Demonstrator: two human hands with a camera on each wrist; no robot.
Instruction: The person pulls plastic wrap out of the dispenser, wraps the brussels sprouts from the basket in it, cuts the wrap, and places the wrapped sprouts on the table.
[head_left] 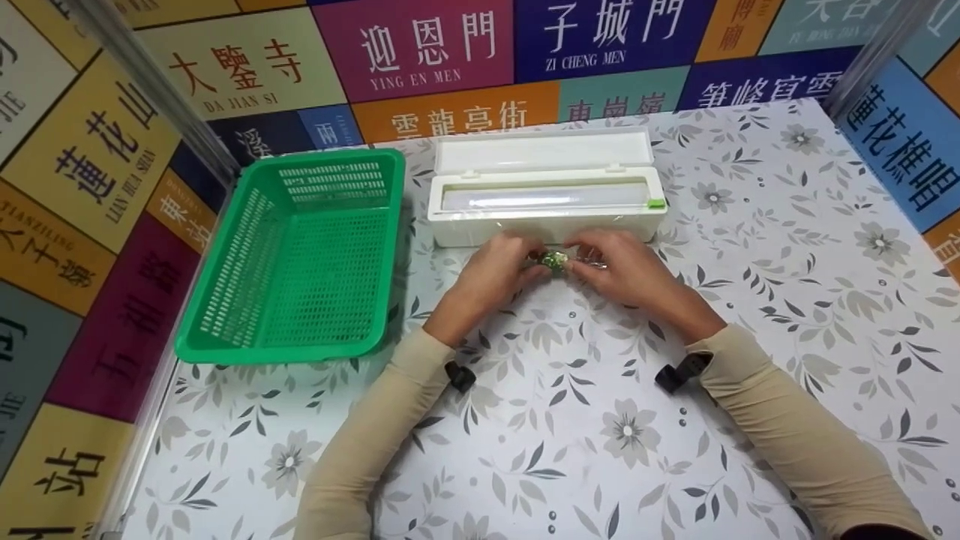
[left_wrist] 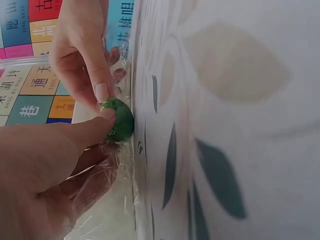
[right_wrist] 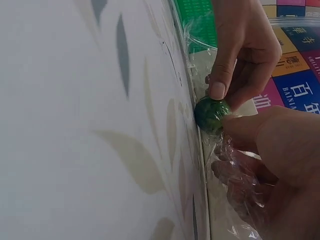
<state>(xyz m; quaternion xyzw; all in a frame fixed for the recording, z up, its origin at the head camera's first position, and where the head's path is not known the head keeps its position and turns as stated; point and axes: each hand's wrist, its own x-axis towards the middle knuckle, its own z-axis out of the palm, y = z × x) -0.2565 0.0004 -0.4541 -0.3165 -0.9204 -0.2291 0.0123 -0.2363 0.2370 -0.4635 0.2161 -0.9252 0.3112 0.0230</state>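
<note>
A small round green thing point(head_left: 555, 260) lies on the table in clear cling film point(right_wrist: 235, 155); its exact kind cannot be told. My left hand point(head_left: 491, 270) pinches it from the left, thumb on its side, fingers curled in the film. From the right, my right hand point(head_left: 622, 266) pinches it the same way, with crinkled film around the fingers. Just behind both hands stands a white cling film dispenser box point(head_left: 457, 234), its lid point(head_left: 544, 150) open and a film roll point(head_left: 547, 198) inside. Film hangs over the box's front.
On the left stands a green plastic basket point(head_left: 394, 255) with slotted walls. A green slider point(head_left: 656, 203) sits at the box's right end. The table point(head_left: 570, 450) has a floral cover. Colourful lettered panels point(head_left: 435, 45) enclose its back and sides.
</note>
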